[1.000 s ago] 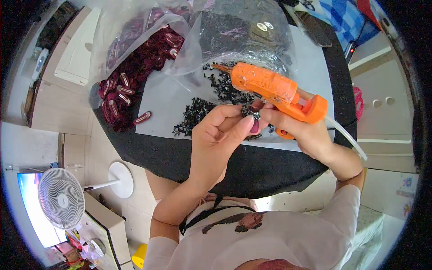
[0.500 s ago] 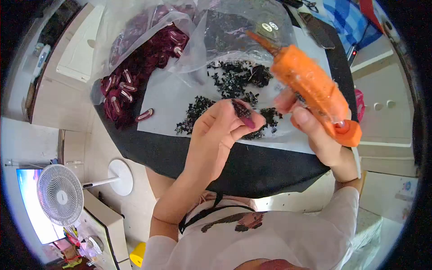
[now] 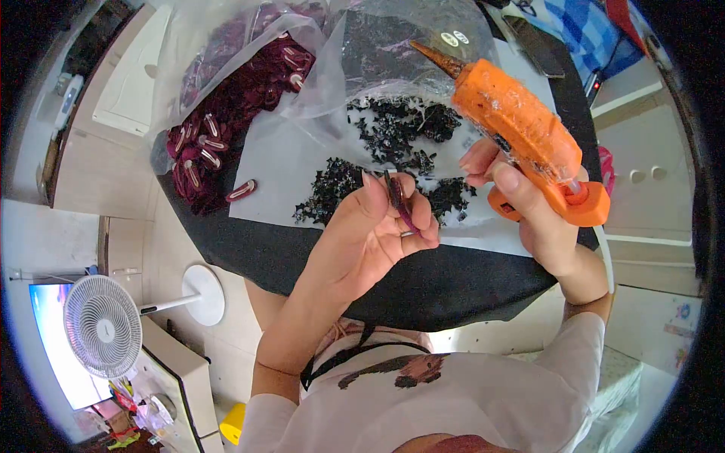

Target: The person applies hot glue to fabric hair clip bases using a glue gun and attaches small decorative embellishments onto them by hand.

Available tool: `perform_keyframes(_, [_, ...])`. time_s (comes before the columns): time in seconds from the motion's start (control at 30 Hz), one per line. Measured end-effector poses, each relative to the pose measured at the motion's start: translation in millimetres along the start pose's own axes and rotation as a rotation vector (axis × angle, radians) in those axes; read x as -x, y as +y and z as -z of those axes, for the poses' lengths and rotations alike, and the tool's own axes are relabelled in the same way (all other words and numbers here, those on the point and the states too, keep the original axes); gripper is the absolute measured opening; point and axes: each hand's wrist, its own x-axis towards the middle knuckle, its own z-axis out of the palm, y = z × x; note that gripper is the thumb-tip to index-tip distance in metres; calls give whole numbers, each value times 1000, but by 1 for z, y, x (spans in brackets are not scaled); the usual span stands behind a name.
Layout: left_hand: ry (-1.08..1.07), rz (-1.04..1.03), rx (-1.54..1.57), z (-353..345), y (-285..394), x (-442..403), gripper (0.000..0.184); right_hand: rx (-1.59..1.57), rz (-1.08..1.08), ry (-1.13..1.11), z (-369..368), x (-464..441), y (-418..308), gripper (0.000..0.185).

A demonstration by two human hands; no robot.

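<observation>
My left hand (image 3: 370,234) pinches a maroon hair clip (image 3: 405,211) with a dark, patterned piece on it. The clip is turned edge-on, just above the near part of the white sheet (image 3: 272,174). In my right hand (image 3: 532,208) is an orange glue gun (image 3: 521,113), its stained nozzle pointing up and left, away from the clip. Thin glue strands cling to its body. Small black cut-out pieces (image 3: 393,136) lie in loose heaps behind and beside my left hand. One maroon clip (image 3: 242,190) rests apart at the sheet's left edge.
A clear plastic bag (image 3: 181,83) with many maroon clips (image 3: 200,151) covers the table's left. Another clear bag (image 3: 408,53) lies at the back. A phone (image 3: 532,49) sits on the black tablecloth (image 3: 302,260). A white fan (image 3: 103,326) stands at left.
My left hand has turned and opened its palm upward, tilting the clip onto its edge. The glue gun has shifted slightly, still in my right hand.
</observation>
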Motion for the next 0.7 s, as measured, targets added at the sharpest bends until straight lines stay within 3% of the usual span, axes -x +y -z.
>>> perform_keyframes(0.6, [-36, 35, -28, 7, -3, 1, 30, 39, -21, -35, 0, 0, 4, 41])
perform_keyframes(0.7, [12, -52, -143, 3, -1, 1, 28, 29, -27, -17, -1, 0, 5, 41])
